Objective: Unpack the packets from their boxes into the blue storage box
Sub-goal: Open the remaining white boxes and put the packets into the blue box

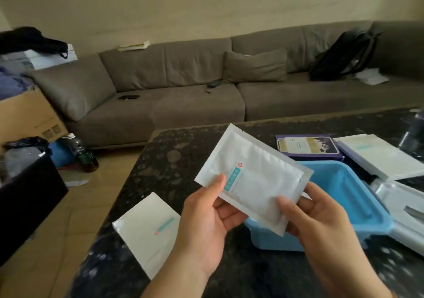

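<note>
You are holding one white packet up in the air with both hands. Your left hand pinches its near left edge, thumb on top and fingers under. Your right hand grips its near right corner the same way. Holding it at two spots keeps the floppy packet flat, so you can look at it and steer it. It hangs tilted, with part of it over the left side of the blue box, so I think you are about to drop it in. The blue box sits open on the table, near the right edge, close to you. I can see no packets on the part of its floor that shows, so the job looks like it is near the start. Its pale lid lies just to the right of it, out of the way of your hands. A second packet lies flat by the left edge of the table and waits for its turn. Behind the blue box lies a purple box, and beside that, by the far right corner, another purple box is open with a white stack on top. They are close by so you can reach them. Lower the packet flat, or it may catch on the rim.
</note>
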{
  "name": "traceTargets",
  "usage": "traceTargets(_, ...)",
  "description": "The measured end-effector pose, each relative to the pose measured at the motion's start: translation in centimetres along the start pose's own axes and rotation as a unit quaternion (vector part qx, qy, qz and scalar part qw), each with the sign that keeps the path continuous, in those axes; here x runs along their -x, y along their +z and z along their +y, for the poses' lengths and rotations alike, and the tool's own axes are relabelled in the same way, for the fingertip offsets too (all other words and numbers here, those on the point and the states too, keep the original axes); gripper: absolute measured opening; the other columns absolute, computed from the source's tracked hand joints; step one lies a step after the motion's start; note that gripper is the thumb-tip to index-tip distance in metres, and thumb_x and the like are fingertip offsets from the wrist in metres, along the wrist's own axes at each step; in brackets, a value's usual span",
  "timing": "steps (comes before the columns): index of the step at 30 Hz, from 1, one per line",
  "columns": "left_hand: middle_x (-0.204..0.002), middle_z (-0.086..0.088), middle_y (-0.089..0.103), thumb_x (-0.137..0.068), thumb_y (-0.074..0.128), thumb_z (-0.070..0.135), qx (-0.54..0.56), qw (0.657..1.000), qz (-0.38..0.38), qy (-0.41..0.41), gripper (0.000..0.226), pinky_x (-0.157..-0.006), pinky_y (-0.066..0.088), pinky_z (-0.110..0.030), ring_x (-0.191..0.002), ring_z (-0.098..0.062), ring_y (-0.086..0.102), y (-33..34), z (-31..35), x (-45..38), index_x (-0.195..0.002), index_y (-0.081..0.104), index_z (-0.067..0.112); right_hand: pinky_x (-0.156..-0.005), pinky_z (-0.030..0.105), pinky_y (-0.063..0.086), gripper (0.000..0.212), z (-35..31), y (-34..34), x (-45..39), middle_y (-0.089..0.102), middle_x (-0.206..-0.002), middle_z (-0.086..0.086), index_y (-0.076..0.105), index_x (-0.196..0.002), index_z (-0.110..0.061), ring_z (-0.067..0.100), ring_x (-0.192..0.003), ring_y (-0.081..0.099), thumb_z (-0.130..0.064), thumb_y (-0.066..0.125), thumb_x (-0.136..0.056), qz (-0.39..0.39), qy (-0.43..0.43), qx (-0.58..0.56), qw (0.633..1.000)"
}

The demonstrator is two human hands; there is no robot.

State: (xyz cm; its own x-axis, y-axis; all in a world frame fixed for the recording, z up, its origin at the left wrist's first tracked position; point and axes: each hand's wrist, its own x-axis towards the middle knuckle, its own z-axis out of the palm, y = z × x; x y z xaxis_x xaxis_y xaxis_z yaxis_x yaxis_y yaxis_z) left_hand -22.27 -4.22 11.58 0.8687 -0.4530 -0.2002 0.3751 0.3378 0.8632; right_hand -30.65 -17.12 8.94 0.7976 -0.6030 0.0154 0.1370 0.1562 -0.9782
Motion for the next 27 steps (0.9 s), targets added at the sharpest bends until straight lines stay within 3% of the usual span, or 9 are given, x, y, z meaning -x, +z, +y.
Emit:
traceTargets(4, -0.101, -0.008, 0.076, -0.079, 0.063, 0.036, -0.075, 0.997, -0.004, 0.019, 0.034, -0.076, 0.054, -0.039, -0.09, -0.023, 0.074, -0.2, -0.3, -1.0, -0.102, 0.075, 0.014, -0.066, 0.037, 0.06, 0.039, -0.9, -2.2, -0.7, 0.077, -0.092, 0.012, 0.062, -0.118, -0.02, 0.029, -0.084, 0.074, -0.01, 0.067, -0.08, -0.001, 0.015, 0.021, 1.0)
traceTargets(7, -0.099, -0.008, 0.077, -0.075, 0.064, 0.036, -0.147, 0.988, -0.04, 0.001, 0.036, -0.071, 0.053, -0.034, -0.086, -0.023, 0.075, -0.4, 0.2, -1.8, -0.098, 0.076, 0.01, -0.076, 0.045, 0.059, 0.053, -2.5, -4.1, -1.8, 0.077, -0.091, 0.01, 0.057, -0.123, -0.026, 0.029, -0.082, 0.075, -0.017, 0.069, -0.072, 0.006, 0.013, 0.057, 0.998)
traceTargets(11, -0.095, -0.001, 0.077, -0.075, 0.068, 0.039, -0.29, 0.954, -0.076, 0.004, 0.037, -0.07, 0.054, -0.03, -0.082, -0.017, 0.075, 0.3, 0.8, -3.5, -0.095, 0.075, 0.009, -0.073, 0.043, 0.06, 0.062, -4.3, -6.6, -4.4, 0.077, -0.09, 0.004, 0.045, -0.133, -0.037, 0.023, -0.079, 0.075, -0.011, 0.068, -0.082, 0.004, 0.049, 0.144, 0.988)
traceTargets(15, -0.082, 0.011, 0.074, -0.09, 0.068, 0.028, -0.463, 0.872, -0.014, 0.156, 0.009, -0.077, 0.055, -0.027, -0.08, -0.004, 0.069, 0.3, 0.0, -6.0, -0.087, 0.076, 0.024, -0.074, 0.043, 0.061, 0.061, -3.8, -8.2, -6.5, 0.077, -0.085, 0.007, 0.047, -0.137, -0.03, 0.025, -0.078, 0.075, -0.007, 0.069, -0.084, -0.003, 0.092, 0.203, 0.975)
traceTargets(18, -0.097, 0.021, 0.07, -0.087, 0.072, 0.03, -0.567, 0.79, -0.017, 0.234, 0.011, -0.09, 0.054, -0.025, -0.096, 0.002, 0.063, -0.1, -0.6, -6.9, -0.098, 0.073, 0.032, -0.079, 0.047, 0.06, 0.067, -3.0, -8.7, -7.5, 0.076, -0.087, 0.014, 0.045, -0.14, -0.028, 0.03, -0.078, 0.074, -0.005, 0.072, -0.083, -0.004, 0.129, 0.246, 0.961)
traceTargets(22, -0.131, 0.022, 0.056, -0.085, 0.073, 0.04, -0.659, 0.724, -0.086, 0.188, 0.035, -0.112, 0.038, -0.034, -0.128, 0.0, 0.043, 0.0, -0.7, -7.0, -0.118, 0.064, 0.039, -0.082, 0.048, 0.06, 0.07, -2.4, -8.7, -8.1, 0.075, -0.09, 0.011, 0.041, -0.142, -0.031, 0.027, -0.08, 0.074, -0.007, 0.072, -0.084, -0.031, 0.164, 0.289, 0.943)
traceTargets(27, -0.144, 0.019, 0.041, -0.083, 0.071, 0.051, -0.749, 0.636, -0.153, 0.102, 0.056, -0.12, 0.008, -0.047, -0.144, -0.005, 0.017, 0.7, -0.4, -7.1, -0.134, 0.048, 0.044, -0.086, 0.046, 0.059, 0.077, -2.1, -8.3, -8.2, 0.074, -0.092, 0.006, 0.033, -0.146, -0.031, 0.022, -0.077, 0.075, -0.018, 0.076, -0.082, -0.072, 0.187, 0.362, 0.911)
